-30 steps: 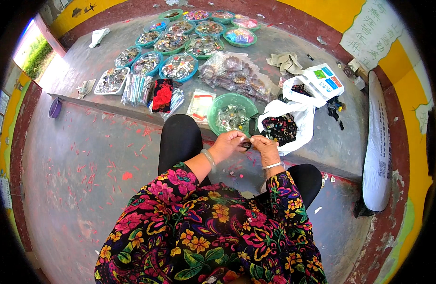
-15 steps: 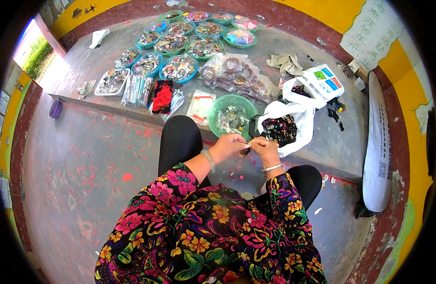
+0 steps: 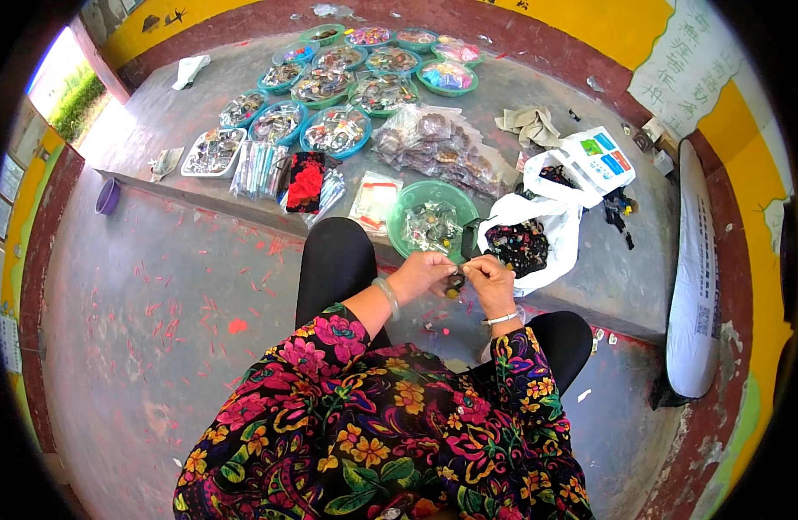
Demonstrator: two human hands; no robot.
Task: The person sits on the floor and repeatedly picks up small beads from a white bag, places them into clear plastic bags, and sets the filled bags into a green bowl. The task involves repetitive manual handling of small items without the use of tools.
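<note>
Just in front of my knees, both hands meet with their fingertips pinched close together. My left hand, a pale bangle at its wrist, is closed on a small dark cord-like piece with a yellowish bit hanging below the fingers. Closed on the same piece is my right hand; the part between the fingertips is too small to make out. Beyond the left hand stands a green basin of small clear packets. Past the right hand, an opened white bag holds a tangle of black cords with coloured beads.
Several basins of small packaged goods fill the raised ledge ahead. Nearer lie clear plastic packs, a red-and-black pouch and a white tray. A purple bowl sits at left. Red scraps litter the floor.
My fingertips have shifted slightly, and the yellowish bit of the dark piece now shows below them. The whole view has moved a little; the goods stay in place.
</note>
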